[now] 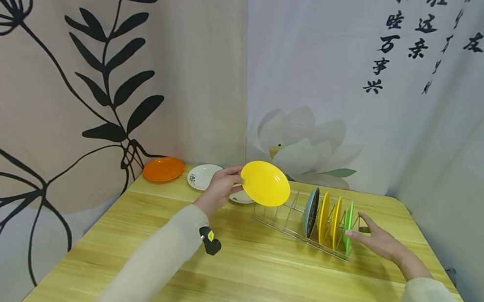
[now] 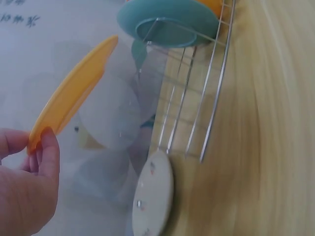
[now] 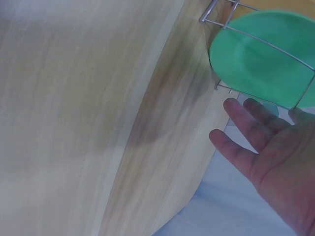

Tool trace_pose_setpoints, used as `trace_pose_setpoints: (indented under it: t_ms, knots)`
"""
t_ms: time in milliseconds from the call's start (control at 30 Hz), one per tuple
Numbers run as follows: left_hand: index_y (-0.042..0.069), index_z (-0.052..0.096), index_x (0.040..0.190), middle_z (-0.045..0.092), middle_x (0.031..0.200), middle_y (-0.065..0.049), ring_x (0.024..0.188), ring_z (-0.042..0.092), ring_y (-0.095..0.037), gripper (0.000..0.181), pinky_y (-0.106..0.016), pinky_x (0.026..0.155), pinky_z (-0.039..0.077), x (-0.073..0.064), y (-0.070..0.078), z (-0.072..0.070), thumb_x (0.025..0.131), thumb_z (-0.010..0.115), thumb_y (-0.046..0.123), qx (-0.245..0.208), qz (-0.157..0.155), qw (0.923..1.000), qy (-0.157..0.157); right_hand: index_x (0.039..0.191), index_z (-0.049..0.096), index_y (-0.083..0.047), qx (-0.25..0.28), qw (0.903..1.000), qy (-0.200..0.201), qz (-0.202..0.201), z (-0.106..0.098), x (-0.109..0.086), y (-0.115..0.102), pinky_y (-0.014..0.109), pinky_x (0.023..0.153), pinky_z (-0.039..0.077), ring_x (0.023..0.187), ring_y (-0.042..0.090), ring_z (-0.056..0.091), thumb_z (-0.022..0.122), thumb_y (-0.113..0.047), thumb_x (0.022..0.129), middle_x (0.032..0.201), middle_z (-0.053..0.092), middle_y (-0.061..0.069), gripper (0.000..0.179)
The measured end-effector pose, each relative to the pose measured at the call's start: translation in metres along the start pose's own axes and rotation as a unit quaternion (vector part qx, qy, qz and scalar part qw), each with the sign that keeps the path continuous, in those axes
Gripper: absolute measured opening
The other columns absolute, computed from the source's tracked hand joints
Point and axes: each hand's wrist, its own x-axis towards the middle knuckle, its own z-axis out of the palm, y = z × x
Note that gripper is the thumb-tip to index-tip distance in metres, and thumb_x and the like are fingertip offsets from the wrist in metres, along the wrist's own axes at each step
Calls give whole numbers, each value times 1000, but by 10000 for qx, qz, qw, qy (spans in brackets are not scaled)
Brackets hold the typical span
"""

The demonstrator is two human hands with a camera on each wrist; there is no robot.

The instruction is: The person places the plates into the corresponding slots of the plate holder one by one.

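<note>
My left hand (image 1: pixel 219 188) pinches the rim of a yellow plate (image 1: pixel 265 183), which it holds in the air, tilted, left of and above a wire dish rack (image 1: pixel 276 226). The left wrist view shows thumb and fingers on the plate's lower edge. In the rack, a blue-grey plate (image 1: pixel 310 212), two yellow plates (image 1: pixel 323 218) and a green plate (image 1: pixel 347 226) stand on edge. At the rack's right end is my right hand (image 1: pixel 380 240), fingers spread, beside the green plate. Whether its thumb touches that plate, I cannot tell.
An orange plate (image 1: pixel 163 169) and a white patterned plate (image 1: pixel 202 176) lie at the table's back left. Another white plate (image 1: pixel 241 197) lies partly hidden behind the held plate. Curtains hang behind the wooden table (image 1: pixel 254 285) and along its sides.
</note>
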Motion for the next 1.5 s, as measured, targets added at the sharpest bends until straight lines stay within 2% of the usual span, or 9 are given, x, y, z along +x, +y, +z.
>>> trace_pose_setpoints:
  t_ms: [167, 367, 667, 933, 1200, 1400, 1500]
  knots:
    - [-2, 55, 138, 58, 125, -16, 113, 61, -30, 50, -35, 88, 56, 6, -5, 27, 88, 59, -12, 288, 150, 9995, -10, 157, -6, 0, 35, 10000, -3, 4, 0, 1, 0, 74, 90, 39, 127, 64, 34, 49, -55, 99, 145, 28, 45, 97]
    - [-2, 56, 137, 58, 120, -14, 107, 61, -27, 50, -35, 87, 57, 12, -13, 46, 87, 60, -11, 610, 148, 9980, 41, 157, -6, -1, 42, 10000, 6, -7, 0, 1, -1, 74, 91, 38, 128, 63, 33, 49, -55, 99, 145, 28, 44, 97]
    - [-3, 59, 133, 60, 105, -11, 89, 59, -20, 48, -35, 82, 58, 14, -15, 68, 85, 61, -10, 849, 227, 9961, 57, 157, -6, -2, 47, 10000, 15, 39, 1, 1, -1, 75, 91, 37, 128, 64, 33, 49, -56, 99, 145, 28, 44, 97]
    - [-5, 61, 130, 60, 104, -13, 87, 58, -18, 46, -32, 78, 58, 14, -19, 87, 84, 62, -11, 782, 401, 9958, -239, 157, -6, -3, 20, 10000, 26, 59, 3, 1, 2, 76, 91, 35, 129, 64, 31, 49, -56, 99, 147, 25, 43, 96]
    - [1, 65, 128, 62, 105, -11, 89, 60, -17, 41, -32, 79, 58, 15, -26, 99, 88, 63, -6, 906, 503, 9940, -356, 157, -6, -3, -20, 10000, 52, 56, 3, 1, 2, 77, 91, 35, 129, 65, 29, 48, -57, 99, 148, 23, 43, 96]
    - [3, 67, 125, 62, 97, -7, 83, 59, -16, 37, -35, 80, 58, 12, -34, 108, 88, 66, -4, 931, 401, 9937, -468, 158, -7, -4, 19, 10000, 47, 56, 3, 1, 1, 78, 91, 34, 130, 65, 27, 48, -56, 99, 150, 19, 43, 96]
    - [4, 67, 125, 59, 94, -5, 80, 56, -14, 37, -41, 83, 58, 9, -39, 110, 89, 63, -5, 1008, 399, 9928, -510, 157, -7, -4, 33, 10000, 39, 61, 3, 1, 1, 78, 91, 34, 130, 65, 27, 48, -56, 99, 150, 19, 43, 96]
